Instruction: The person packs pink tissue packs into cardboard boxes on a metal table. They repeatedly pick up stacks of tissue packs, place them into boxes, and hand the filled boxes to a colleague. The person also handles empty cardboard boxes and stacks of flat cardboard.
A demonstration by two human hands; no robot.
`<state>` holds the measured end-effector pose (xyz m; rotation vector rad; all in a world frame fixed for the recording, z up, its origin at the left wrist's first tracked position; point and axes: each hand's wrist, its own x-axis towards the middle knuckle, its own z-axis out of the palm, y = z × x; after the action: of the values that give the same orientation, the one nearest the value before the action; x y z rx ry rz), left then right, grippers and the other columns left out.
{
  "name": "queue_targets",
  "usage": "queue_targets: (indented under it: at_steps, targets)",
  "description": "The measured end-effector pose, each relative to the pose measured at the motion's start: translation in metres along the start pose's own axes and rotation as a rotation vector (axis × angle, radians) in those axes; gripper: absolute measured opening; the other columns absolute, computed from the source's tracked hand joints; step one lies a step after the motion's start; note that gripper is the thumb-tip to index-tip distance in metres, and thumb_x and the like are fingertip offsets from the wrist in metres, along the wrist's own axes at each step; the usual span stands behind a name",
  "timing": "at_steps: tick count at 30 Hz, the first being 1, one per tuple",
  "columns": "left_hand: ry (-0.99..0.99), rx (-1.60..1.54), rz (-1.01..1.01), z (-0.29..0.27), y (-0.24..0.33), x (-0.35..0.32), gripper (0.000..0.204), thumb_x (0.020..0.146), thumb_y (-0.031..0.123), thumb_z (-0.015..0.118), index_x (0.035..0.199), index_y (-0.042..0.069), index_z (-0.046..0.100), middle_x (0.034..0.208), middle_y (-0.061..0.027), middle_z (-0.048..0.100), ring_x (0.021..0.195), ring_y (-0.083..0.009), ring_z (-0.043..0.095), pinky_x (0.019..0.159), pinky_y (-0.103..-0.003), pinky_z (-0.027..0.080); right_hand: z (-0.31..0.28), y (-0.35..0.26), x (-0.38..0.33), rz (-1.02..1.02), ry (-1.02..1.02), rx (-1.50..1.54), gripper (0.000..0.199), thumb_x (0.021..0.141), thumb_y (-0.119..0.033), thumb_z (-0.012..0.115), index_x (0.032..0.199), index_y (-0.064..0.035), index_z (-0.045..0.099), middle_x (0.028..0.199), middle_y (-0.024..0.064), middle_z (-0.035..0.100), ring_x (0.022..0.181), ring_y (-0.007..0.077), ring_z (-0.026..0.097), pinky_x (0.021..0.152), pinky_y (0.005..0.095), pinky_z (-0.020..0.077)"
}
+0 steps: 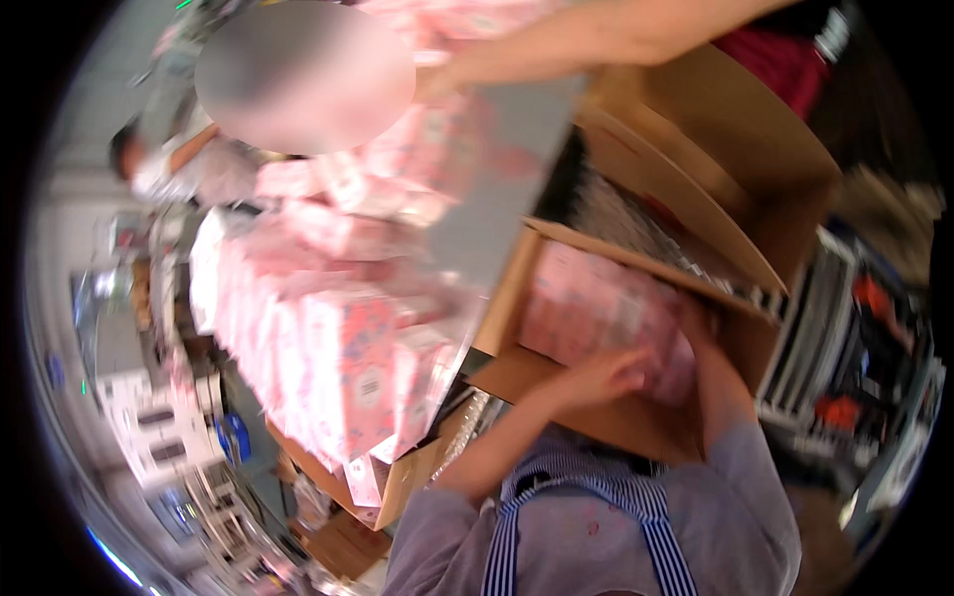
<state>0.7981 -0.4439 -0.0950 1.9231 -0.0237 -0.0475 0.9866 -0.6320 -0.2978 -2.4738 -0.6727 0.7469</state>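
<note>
An open cardboard carton stands in front of me, with pink-and-white patterned soft packs inside it. My left hand is over the near side of these packs. Its fingers are somewhat blurred but look stretched out and apart, with no pack visibly clasped in them. My right hand reaches down between the packs and the carton's right wall, against their right end. Its fingers are mostly hidden there, so their grip cannot be made out.
A grey table on the left bears a large heap of similar pink packs. Another person's arm reaches across its far end. A second open carton is beyond mine. Dark-and-white racking with orange parts stands at right.
</note>
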Motion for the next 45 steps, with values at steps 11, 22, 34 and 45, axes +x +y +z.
queue_targets:
  at_steps: [11,22,34,45]
  targets:
    - [1.805,0.790,-1.091,-0.094,0.034,-0.501,0.011,0.085,0.005,0.052,0.090,-0.001,0.059,0.084,-0.0092,0.059,0.073,-0.0206,0.057,0.062,-0.037,0.046,0.071,-0.013,-0.050,0.274,-0.191,-0.516,0.048,0.087,-0.028,0.052,0.130,-0.0064,0.047,0.135,0.0182,0.045,0.125,0.0307,0.042,0.105,0.0384,0.0334]
    - [0.153,0.527,-1.075,-0.053,-0.266,-0.549,0.084,0.075,0.057,0.063,0.141,0.013,0.035,0.143,-0.0200,0.036,0.132,-0.0403,0.033,0.108,-0.050,0.028,0.081,-0.046,-0.033,-0.275,-0.208,-0.224,0.032,0.070,-0.013,0.068,0.100,-0.0016,0.065,0.084,0.0130,0.067,0.075,0.0206,0.063,0.065,0.0309,0.0519]
    - [0.256,0.285,-1.427,-0.086,-0.160,-0.501,0.071,0.076,0.045,0.068,0.132,0.010,0.043,0.125,-0.0197,0.055,0.110,-0.0350,0.057,0.095,-0.044,0.046,0.106,-0.023,-0.047,-0.027,-0.550,-0.142,0.039,0.076,-0.015,0.070,0.109,0.0035,0.061,0.076,0.0133,0.066,0.062,0.0200,0.064,0.051,0.0330,0.0504]
    - [0.741,-0.328,-1.283,-0.053,-0.205,-0.542,0.050,0.079,0.033,0.064,0.116,0.001,0.059,0.104,-0.0176,0.067,0.092,-0.0267,0.065,0.077,-0.035,0.052,0.062,-0.016,-0.054,-0.189,-0.520,-0.058,0.032,0.081,-0.013,0.061,0.108,0.0029,0.059,0.075,0.0115,0.064,0.066,0.0231,0.062,0.059,0.0345,0.0517]
